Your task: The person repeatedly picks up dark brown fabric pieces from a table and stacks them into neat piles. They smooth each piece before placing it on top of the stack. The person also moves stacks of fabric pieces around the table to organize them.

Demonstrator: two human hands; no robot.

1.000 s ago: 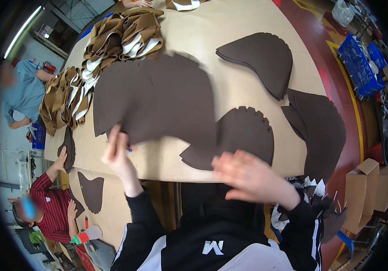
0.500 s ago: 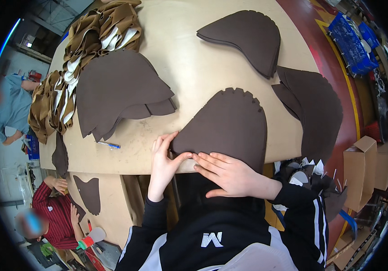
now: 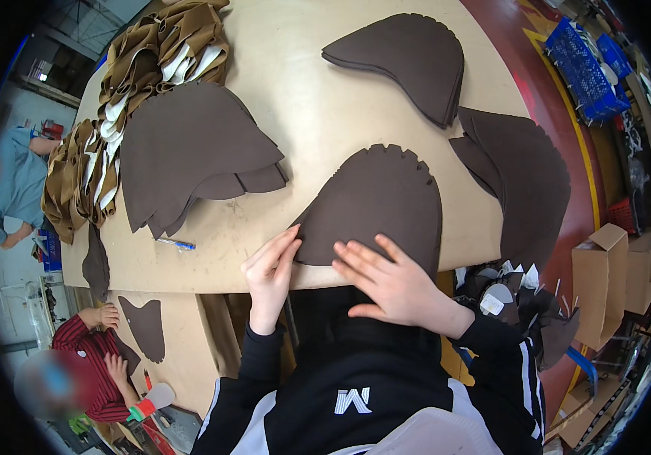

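A dark brown flat cut piece with a notched, rounded far edge lies at the table's near edge in front of me. My left hand pinches its left corner between thumb and fingertips. My right hand is open, its fingers spread over the near edge of the same piece. Whether it presses on the piece or hovers just above, I cannot tell. A thicker stack of similar dark brown pieces lies to the left, near a blue pen.
More dark brown pieces lie at the far right and right edge of the table. Bundled tan pieces are heaped at the far left. Cardboard boxes and a blue crate stand right; a striped-sleeved person works at lower left.
My right hand has shifted slightly right, away from the left one, its fingers spreading more. My left thumb has drawn in from beside the right fingertips to close on the piece's corner.
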